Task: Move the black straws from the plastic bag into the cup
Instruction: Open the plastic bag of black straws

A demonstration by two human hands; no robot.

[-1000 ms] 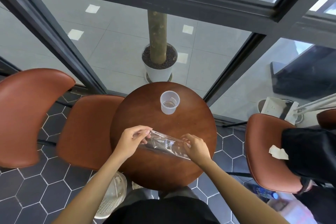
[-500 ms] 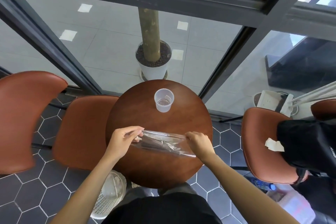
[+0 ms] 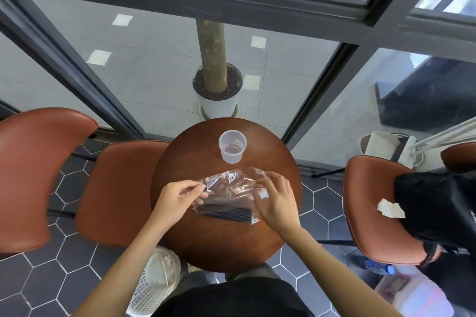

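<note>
A clear plastic bag [image 3: 229, 188] lies crumpled on the round brown table [image 3: 226, 239]. Several black straws [image 3: 228, 213] lie side by side inside its near part. My left hand [image 3: 179, 197] pinches the bag's left edge between thumb and fingers. My right hand [image 3: 275, 199] is at the bag's right end, fingers spread and curled over the plastic; it looks blurred. An empty translucent plastic cup [image 3: 232, 146] stands upright at the far side of the table, a short way beyond the bag.
Brown padded chairs stand to the left [image 3: 121, 188] and right [image 3: 373, 213]; a black bag [image 3: 435, 206] and a white tissue [image 3: 390, 208] lie on the right one. A white mesh basket [image 3: 154, 283] sits on the floor by my left arm. Glass wall and potted tree [image 3: 216, 90] lie beyond.
The bag has been spread wider and its far side lifted, so the straws now lie bunched at its near edge. My right hand has moved up over the bag's right end.
</note>
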